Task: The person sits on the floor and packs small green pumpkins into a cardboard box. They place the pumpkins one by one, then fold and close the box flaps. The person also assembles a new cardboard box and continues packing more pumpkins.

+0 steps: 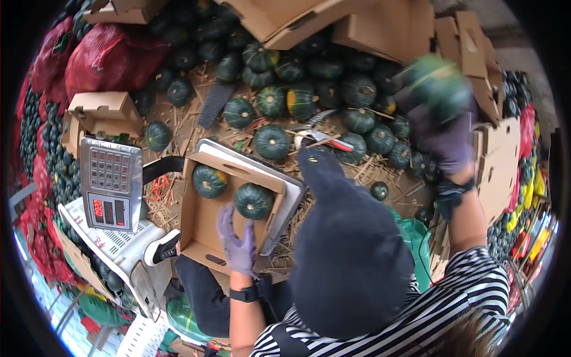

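Note:
A shallow cardboard box (194, 231) rests on the platform of a weighing scale (289, 205). Inside its far half sit two dark green squashes: one with an orange patch (209, 181) at left, another with a pale stem scar (254, 200) at right. My left hand (238, 243), in a purple glove, reaches into the box with fingers apart, just below the right-hand squash; whether the fingertips touch it I cannot tell. Out at the far right, my gloved right hand (450, 140) is raised and closed on a green squash (437, 89), both smeared by motion.
Many squashes (358, 90) are heaped beyond the box on straw-strewn ground. Pruning shears with red on the handle (333, 141) lie among them. The scale's display (110, 184) stands at left. Cardboard boxes (383, 30) and red mesh sacks (113, 59) surround the heap.

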`<state>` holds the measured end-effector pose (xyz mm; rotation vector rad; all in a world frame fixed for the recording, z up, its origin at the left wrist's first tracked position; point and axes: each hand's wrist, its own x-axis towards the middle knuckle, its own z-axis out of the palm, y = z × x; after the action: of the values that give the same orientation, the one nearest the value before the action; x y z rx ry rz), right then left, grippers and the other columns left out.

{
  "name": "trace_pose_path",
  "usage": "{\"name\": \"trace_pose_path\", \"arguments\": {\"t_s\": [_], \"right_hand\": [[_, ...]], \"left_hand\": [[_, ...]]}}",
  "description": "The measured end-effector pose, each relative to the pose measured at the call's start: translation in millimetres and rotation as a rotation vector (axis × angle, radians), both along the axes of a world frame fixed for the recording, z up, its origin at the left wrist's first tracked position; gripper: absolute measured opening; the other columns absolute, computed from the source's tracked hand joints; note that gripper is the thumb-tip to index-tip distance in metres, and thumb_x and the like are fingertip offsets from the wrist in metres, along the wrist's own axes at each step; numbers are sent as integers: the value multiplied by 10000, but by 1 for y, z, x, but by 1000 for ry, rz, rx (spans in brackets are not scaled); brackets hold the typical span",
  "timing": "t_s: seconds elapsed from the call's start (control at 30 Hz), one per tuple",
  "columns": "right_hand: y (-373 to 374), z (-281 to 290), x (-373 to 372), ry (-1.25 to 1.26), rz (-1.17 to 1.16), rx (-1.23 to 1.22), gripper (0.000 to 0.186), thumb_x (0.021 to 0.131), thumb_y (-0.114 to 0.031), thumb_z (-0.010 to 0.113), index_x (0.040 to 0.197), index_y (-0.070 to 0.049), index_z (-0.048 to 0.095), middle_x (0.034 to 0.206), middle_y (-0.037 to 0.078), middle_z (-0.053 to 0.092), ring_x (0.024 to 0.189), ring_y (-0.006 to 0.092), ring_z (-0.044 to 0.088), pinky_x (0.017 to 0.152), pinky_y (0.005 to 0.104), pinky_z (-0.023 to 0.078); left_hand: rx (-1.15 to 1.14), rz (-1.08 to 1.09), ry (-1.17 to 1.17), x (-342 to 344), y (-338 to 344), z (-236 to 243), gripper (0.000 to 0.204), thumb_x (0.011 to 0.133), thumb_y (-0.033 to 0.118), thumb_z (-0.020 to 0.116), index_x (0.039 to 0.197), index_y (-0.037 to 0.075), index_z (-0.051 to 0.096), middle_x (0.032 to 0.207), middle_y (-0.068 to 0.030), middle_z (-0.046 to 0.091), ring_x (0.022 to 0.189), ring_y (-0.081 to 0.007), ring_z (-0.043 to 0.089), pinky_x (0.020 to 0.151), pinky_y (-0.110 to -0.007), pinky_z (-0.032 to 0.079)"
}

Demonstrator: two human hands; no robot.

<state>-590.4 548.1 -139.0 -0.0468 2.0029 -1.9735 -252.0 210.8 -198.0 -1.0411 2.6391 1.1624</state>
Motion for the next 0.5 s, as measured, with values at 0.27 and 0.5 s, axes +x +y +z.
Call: {"name": "trace_pose_path", "arguments": {"t_s": [0.27, 0.5], "right_hand": [[130, 5, 42, 241, -111, -44, 386, 940, -161, 715, 1297, -34, 638, 1268, 81, 681, 1176, 196, 649, 961, 322, 550], [112, -173, 93, 57, 381, 800, 427, 962, -289, 637, 1336, -82, 623, 1041, 93, 696, 910, 166, 673, 809, 344, 558]], "left_hand": [[-25, -56, 12, 55, -17, 1, 609, 959, 125, 616, 1513, 23, 382, 1546, -177, 405, 1426, -313, 396, 1188, -420, 317], [7, 26, -200, 153, -3, -13, 562, 968, 184, 639, 1477, 40, 449, 1507, -169, 443, 1389, -313, 441, 1144, -424, 369]]}}
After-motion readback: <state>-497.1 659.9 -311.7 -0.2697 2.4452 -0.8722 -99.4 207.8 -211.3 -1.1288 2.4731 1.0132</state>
